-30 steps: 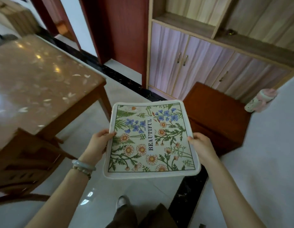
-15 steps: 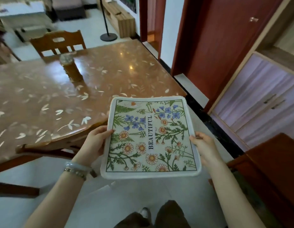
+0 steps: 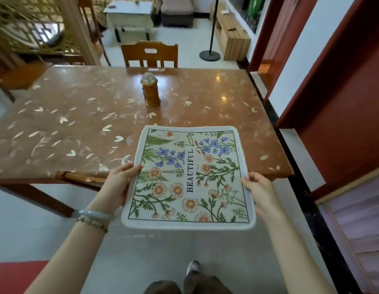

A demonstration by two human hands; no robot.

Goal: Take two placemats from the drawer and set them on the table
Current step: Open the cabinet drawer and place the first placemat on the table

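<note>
A square floral placemat printed with the word BEAUTIFUL is held flat in front of me, its far edge over the near edge of the table. My left hand grips its left edge, thumb on top. My right hand grips its right edge. Whether a second placemat lies under the top one I cannot tell. The brown table has a glossy cover with pale leaf marks.
A golden cylindrical jar stands at the table's middle. A wooden chair is tucked in at the far side and another chair back at the near edge. A red door frame is on the right.
I have turned left from the cabinet toward the table. The table now fills the view ahead, and the placemat, still in both hands, has come over its near edge.
</note>
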